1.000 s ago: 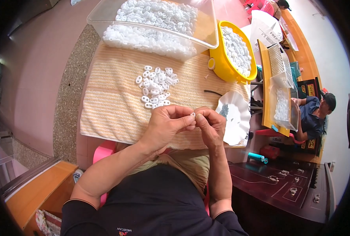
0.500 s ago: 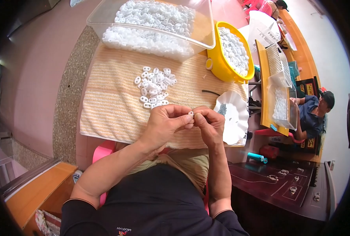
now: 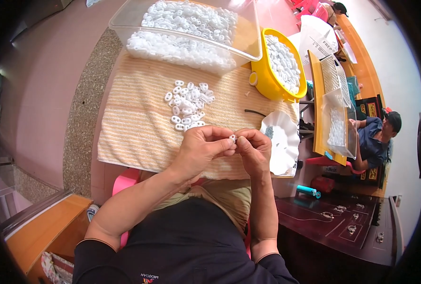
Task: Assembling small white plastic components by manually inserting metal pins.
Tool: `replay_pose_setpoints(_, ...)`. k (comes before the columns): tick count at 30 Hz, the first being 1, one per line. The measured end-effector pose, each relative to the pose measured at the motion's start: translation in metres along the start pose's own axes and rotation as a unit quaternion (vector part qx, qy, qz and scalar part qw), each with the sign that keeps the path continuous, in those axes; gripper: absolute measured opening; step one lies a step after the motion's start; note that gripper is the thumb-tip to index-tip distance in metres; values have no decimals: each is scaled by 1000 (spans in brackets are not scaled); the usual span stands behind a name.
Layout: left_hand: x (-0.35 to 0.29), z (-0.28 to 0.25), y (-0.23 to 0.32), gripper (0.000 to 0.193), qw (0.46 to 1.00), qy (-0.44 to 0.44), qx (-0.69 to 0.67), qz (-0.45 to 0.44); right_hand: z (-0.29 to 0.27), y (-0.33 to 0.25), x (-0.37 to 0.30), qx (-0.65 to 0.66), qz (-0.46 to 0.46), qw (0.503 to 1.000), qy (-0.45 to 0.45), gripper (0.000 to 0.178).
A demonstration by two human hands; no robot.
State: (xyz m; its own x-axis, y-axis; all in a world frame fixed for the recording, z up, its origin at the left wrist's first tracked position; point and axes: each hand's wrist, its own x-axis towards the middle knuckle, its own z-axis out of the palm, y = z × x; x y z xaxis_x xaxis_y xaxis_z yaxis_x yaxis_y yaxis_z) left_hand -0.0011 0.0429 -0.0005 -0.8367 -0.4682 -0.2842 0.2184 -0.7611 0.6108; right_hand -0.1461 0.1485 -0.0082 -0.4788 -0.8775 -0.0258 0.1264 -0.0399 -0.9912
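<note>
Between my fingertips, above the near edge of the striped towel [image 3: 139, 118], is a small white plastic piece with holes [image 3: 232, 137]. My left hand [image 3: 203, 146] pinches it from the left. My right hand [image 3: 254, 150] is closed at its other side, thumb against forefinger; anything smaller in that pinch is hidden. Just beyond my hands lies a loose pile of white two-holed plastic pieces [image 3: 187, 105]. At the right, a white dish with a wavy rim [image 3: 286, 151] holds a small heap of tiny grey-blue parts [image 3: 269, 131].
A clear plastic bin [image 3: 182, 60] full of white pieces stands at the far side. Beside it is a yellow tub [image 3: 262, 71] of similar pieces. A thin black strip [image 3: 254, 111] lies by the dish. Farther right, a person [image 3: 381, 135] sits at another table with a clear bin [image 3: 345, 137].
My hands stay pinched together around the white piece, which shows slightly more between the fingertips. The view has shifted a little; the pile and containers look unchanged.
</note>
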Motion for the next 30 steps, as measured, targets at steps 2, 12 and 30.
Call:
replay_pose_setpoints(2, 0, -1, -1, 16, 1000, -2, 0, 2, -1, 0, 1, 11, -4, 1000, -11, 12)
replay_pose_setpoints(12, -2, 2, 3, 15, 1000, -4, 31, 0, -1, -2, 1, 48, -2, 998, -31, 9)
replay_pose_setpoints(30, -7, 5, 8, 17, 1000, -8, -13, 11, 7, -41, 34, -115, 10, 993, 17, 12)
